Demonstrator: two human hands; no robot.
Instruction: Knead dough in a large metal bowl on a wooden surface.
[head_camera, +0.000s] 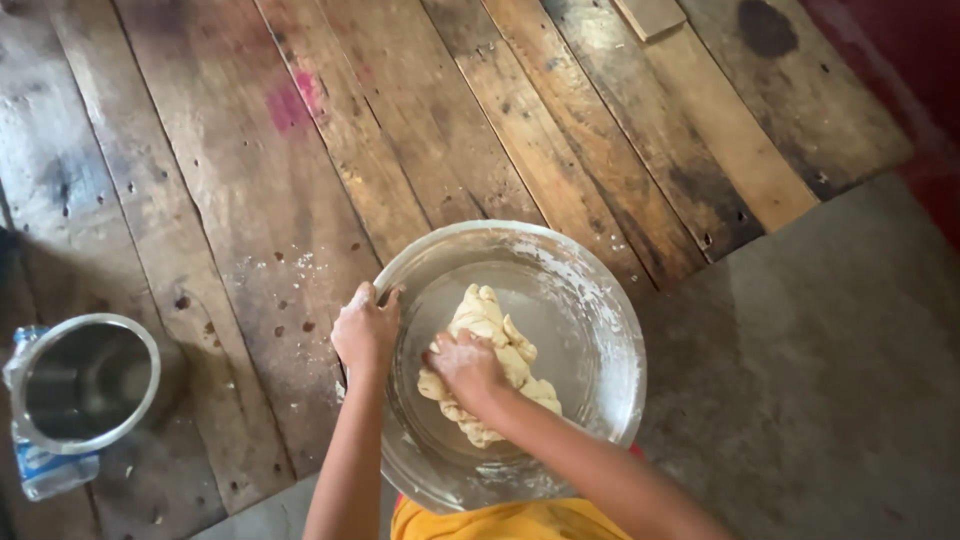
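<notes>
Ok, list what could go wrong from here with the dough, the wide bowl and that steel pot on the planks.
1. The right hand presses into the pale lump of dough while only the left hand grips the rim of the wide, flour-dusted metal bowl; a hard push could tip or slide it.
2. Flour already dots the worn wooden planks; more may spill.
3. The round steel pot stands open nearby; flour or grit might fall in.

Soft dim daylight, slightly blurred throughout, with dark corners and faint shadows.
</notes>
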